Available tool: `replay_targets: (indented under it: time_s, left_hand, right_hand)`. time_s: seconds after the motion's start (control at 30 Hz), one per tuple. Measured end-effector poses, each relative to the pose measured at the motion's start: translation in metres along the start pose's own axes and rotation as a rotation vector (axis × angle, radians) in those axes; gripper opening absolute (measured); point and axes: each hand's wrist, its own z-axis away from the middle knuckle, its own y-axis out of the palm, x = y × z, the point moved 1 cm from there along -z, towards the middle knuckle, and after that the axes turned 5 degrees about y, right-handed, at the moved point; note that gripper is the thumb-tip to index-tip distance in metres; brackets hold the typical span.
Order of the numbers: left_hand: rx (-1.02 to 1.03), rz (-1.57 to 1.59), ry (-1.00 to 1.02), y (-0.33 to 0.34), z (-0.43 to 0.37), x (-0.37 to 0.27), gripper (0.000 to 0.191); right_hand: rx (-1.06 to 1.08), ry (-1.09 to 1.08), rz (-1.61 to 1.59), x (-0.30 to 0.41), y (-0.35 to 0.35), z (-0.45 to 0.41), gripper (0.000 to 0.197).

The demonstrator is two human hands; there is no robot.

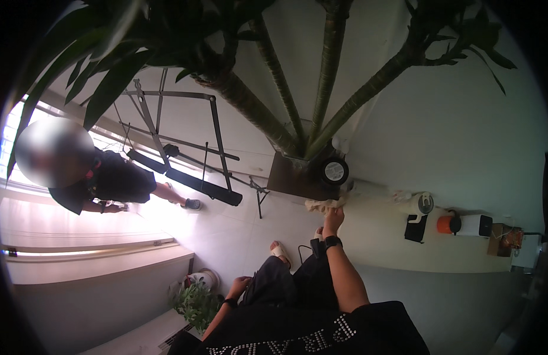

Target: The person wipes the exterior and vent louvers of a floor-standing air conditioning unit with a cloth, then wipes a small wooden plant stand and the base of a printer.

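A beige cloth (322, 205) is gripped in my right hand (333, 222), which reaches out toward the front edge of a dark brown planter (285, 175). The cloth lies close against the planter's lower corner; whether it touches the planter is hard to tell. Several thick plant trunks (325, 66) rise from the planter and spread apart. Beside their base sits a round black object (335, 171) with a pale label. My left hand (242, 286) hangs low by my left thigh, with its fingers loosely curled and partly hidden.
A black folding music stand (203, 186) is left of the planter, and another person (123, 177) is beyond it. A pale counter (376, 239) runs right, holding a cream jug (418, 205), a black pouch (416, 228) and an orange pot (447, 224). Near my left arm is a leafy potted plant (196, 301).
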Motion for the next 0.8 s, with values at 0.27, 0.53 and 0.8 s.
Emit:
replay_targets:
  time_s: [0.27,0.53,0.8]
  left_hand:
    - [0.098,0.203,0.101,-0.018,-0.027,-0.021,0.031]
    - [0.074,-0.031,0.605,-0.049,-0.035,-0.109,0.025]
    - [-0.036,0.099,1.584,-0.026,0.178,-0.334,0.056]
  right_hand:
    - [-0.023,0.287,-0.033,0.043,-0.028,-0.001,0.022]
    - [0.194,-0.136,-0.432,0.191,-0.082,0.106,0.031]
    - [-0.233,-0.686,-0.347,0.285,-0.139,0.250,0.052]
